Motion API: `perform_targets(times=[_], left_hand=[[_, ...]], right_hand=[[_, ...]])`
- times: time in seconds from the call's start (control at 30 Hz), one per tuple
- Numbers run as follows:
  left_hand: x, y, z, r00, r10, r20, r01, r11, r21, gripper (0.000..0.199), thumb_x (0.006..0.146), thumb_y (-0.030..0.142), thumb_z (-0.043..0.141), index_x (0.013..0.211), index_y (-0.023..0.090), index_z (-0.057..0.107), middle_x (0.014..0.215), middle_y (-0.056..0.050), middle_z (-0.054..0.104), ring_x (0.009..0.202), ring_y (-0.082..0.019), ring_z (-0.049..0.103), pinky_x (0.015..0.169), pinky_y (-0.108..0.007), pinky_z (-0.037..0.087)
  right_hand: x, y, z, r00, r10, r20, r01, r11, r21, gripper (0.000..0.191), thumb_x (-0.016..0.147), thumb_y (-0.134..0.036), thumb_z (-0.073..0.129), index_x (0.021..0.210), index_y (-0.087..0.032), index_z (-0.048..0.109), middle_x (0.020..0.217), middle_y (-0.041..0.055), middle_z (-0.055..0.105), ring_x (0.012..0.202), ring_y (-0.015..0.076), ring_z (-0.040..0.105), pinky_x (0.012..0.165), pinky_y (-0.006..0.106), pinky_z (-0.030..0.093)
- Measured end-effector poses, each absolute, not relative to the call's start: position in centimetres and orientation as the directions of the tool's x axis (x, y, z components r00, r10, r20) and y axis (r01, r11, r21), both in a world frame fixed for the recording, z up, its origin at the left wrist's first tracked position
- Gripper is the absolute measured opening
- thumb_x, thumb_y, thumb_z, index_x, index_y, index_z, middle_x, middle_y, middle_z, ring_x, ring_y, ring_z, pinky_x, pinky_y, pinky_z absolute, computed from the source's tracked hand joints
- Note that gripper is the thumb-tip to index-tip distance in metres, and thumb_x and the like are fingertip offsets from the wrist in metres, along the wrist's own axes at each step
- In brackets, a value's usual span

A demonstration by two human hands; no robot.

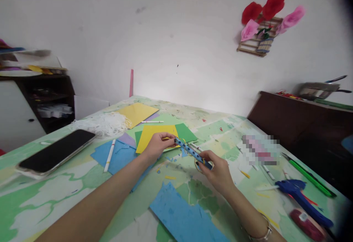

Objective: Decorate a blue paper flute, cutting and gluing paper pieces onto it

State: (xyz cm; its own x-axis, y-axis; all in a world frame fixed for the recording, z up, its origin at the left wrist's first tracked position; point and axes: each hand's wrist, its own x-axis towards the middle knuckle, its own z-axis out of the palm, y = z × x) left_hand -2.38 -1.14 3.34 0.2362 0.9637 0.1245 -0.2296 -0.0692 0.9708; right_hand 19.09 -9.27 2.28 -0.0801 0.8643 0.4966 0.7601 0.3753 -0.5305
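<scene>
The right hand (220, 170) pinches the near end of the spotted blue strip (189, 149). Between the hands, the strip slants up and away, roughly to the far left corner of the bench (33, 205). The left hand (157, 146) pinches its far end.

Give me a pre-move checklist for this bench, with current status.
1. Left hand on one end of the spotted strip: ok.
2. Right hand on the other end: ok.
3. Table around the hands free of scraps: not ok, blue and yellow bits lie there.
4. Phone out from under hands and arms: ok, off to the left.
5. Cutter blade retracted: cannot tell.
6. Glue gun cool: cannot tell; it lies on the right.
</scene>
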Motion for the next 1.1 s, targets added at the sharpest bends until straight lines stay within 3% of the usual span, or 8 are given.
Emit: perform_targets(times=[0.13, 0.27, 0.43, 0.8, 0.93, 1.1], left_hand=[[-2.2, -1.5, 3.5, 0.291, 0.944, 0.158, -0.201, -0.101, 0.974, 0.022, 0.058, 0.027, 0.077, 0.065, 0.012, 0.064, 0.089, -0.007, 0.068, 0.075, -0.015, 0.065, 0.075, -0.025, 0.052], [-2.2, -1.9, 3.7, 0.309, 0.937, 0.164, -0.165, -0.117, 0.979, 0.02, 0.06, 0.026, 0.076, 0.067, 0.012, 0.065, 0.081, -0.006, 0.068, 0.072, -0.014, 0.064, 0.07, -0.023, 0.051], [-2.3, -1.7, 3.6, 0.31, 0.938, 0.156, -0.129, -0.121, 0.984, 0.023, 0.061, 0.028, 0.076, 0.075, 0.012, 0.067, 0.076, -0.007, 0.07, 0.07, -0.016, 0.066, 0.071, -0.026, 0.052], [-2.5, -1.3, 3.1, 0.324, 0.932, 0.164, -0.051, -0.156, 0.986, 0.024, 0.065, 0.032, 0.073, 0.082, 0.015, 0.071, 0.081, -0.007, 0.072, 0.074, -0.017, 0.067, 0.07, -0.025, 0.054], [-2.3, -1.9, 3.9, 0.299, 0.941, 0.158, 0.021, -0.172, 0.985, 0.021, 0.065, 0.032, 0.072, 0.079, 0.016, 0.072, 0.074, -0.005, 0.071, 0.068, -0.015, 0.065, 0.061, -0.02, 0.052], [-1.8, -2.7, 4.8, 0.215, 0.972, 0.098, 0.07, -0.115, 0.991, 0.019, 0.06, 0.03, 0.074, 0.074, 0.017, 0.072, 0.064, -0.004, 0.069, 0.06, -0.017, 0.063, 0.054, -0.023, 0.053]], right_hand=[[18.9, -9.3, 2.6, -0.108, 0.914, 0.39, 0.669, 0.357, -0.652, 0.017, 0.08, -0.028, 0.054, 0.095, -0.02, 0.059, 0.077, 0.0, 0.065, 0.068, 0.0145, 0.058, 0.064, 0.024, 0.043], [18.7, -9.3, 2.5, -0.159, 0.941, 0.299, 0.68, 0.324, -0.658, 0.02, 0.085, -0.028, 0.046, 0.086, -0.019, 0.063, 0.063, -0.0017, 0.059, 0.056, 0.0126, 0.051, 0.053, 0.022, 0.037], [18.8, -9.2, 2.6, -0.168, 0.933, 0.32, 0.666, 0.347, -0.661, 0.019, 0.083, -0.025, 0.047, 0.084, -0.018, 0.064, 0.056, -0.0031, 0.053, 0.051, 0.0115, 0.046, 0.05, 0.022, 0.034], [18.9, -9.2, 1.8, -0.181, 0.957, 0.227, 0.521, 0.29, -0.803, 0.018, 0.083, -0.024, 0.048, 0.078, -0.017, 0.064, 0.064, 0.0, 0.062, 0.051, 0.0099, 0.055, 0.052, 0.019, 0.042], [18.7, -9.4, 1.8, -0.238, 0.958, 0.163, 0.451, 0.257, -0.855, 0.023, 0.086, -0.027, 0.047, 0.071, -0.017, 0.06, 0.058, -0.0006, 0.06, 0.047, 0.0088, 0.052, 0.046, 0.017, 0.04], [19.1, -9.3, 2.1, -0.25, 0.962, 0.112, 0.441, 0.216, -0.871, 0.028, 0.088, -0.04, 0.045, 0.085, -0.017, 0.062, 0.067, 0.0012, 0.067, 0.047, 0.008, 0.055, 0.045, 0.017, 0.042]])
